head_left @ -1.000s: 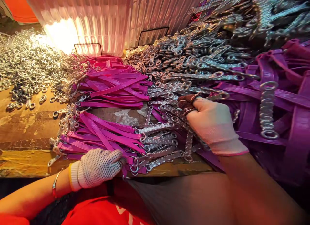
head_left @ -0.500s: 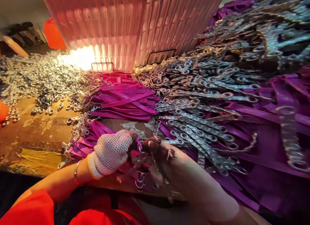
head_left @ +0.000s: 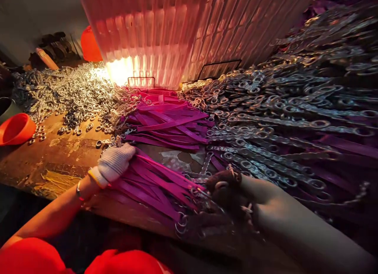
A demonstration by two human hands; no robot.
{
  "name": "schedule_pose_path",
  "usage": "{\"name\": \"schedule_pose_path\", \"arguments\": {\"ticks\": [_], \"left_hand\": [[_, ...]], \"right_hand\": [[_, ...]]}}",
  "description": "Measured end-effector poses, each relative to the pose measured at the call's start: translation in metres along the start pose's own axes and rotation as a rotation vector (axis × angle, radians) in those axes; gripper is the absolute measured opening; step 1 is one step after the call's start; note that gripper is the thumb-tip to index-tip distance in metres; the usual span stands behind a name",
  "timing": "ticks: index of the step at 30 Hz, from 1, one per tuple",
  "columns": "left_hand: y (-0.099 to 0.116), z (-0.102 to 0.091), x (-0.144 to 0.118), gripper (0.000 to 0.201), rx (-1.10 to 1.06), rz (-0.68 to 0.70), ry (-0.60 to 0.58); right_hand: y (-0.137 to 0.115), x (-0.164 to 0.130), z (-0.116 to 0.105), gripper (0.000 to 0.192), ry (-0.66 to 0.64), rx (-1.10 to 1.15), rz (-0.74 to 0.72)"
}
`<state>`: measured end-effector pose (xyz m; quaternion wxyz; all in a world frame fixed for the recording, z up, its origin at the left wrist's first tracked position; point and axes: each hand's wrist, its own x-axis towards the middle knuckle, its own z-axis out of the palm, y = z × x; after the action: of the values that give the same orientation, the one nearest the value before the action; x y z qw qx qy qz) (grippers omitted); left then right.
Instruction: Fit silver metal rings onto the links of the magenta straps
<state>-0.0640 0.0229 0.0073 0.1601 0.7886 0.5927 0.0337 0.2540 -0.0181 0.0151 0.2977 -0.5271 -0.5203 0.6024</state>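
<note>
Purple straps (head_left: 156, 179) with metal rings lie bundled at the near edge of the worn table (head_left: 56, 160); no writing is legible anywhere. Reaching in from the left, the left hand (head_left: 113, 163), in a white knit glove, presses fingers together on the bundle's far end. Knuckles up, the right hand (head_left: 233, 191) closes on the bundle's chain ends (head_left: 191, 201), beside the heaped chains (head_left: 265, 120).

No readable text, labels, brands, numbers or signs anywhere in view
</note>
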Motion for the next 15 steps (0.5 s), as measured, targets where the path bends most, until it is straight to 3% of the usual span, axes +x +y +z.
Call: {"name": "schedule_pose_path", "arguments": {"ticks": [2,5,8,10,12,13,15], "left_hand": [[-0.008,-0.006,-0.004,0.036,0.250,-0.041,-0.033],[-0.007,-0.005,-0.016,0.037,0.541,-0.135,-0.043],[-0.004,-0.001,-0.026,0.039,0.505,-0.158,-0.001],[0.002,-0.001,-0.030,0.035,0.245,-0.053,0.106],[0.014,-0.002,-0.032,0.027,-0.187,-0.014,0.222],[0.023,-0.003,-0.032,0.028,-0.453,-0.049,0.232],[0.044,-0.002,-0.028,0.046,-1.027,-0.214,0.077]], "right_hand": [[-0.003,0.006,-0.001,0.010,-0.019,-0.363,-0.037],[0.000,0.020,0.006,0.030,-0.087,-1.064,-0.131],[0.009,0.029,0.012,0.036,-0.124,-1.258,-0.178],[0.012,0.030,0.012,0.038,-0.114,-1.217,-0.163],[0.014,0.029,0.008,0.039,-0.117,-1.152,-0.113],[0.014,0.028,0.005,0.040,-0.133,-1.116,-0.092],[0.013,0.026,0.001,0.040,-0.190,-1.029,-0.073]]}}
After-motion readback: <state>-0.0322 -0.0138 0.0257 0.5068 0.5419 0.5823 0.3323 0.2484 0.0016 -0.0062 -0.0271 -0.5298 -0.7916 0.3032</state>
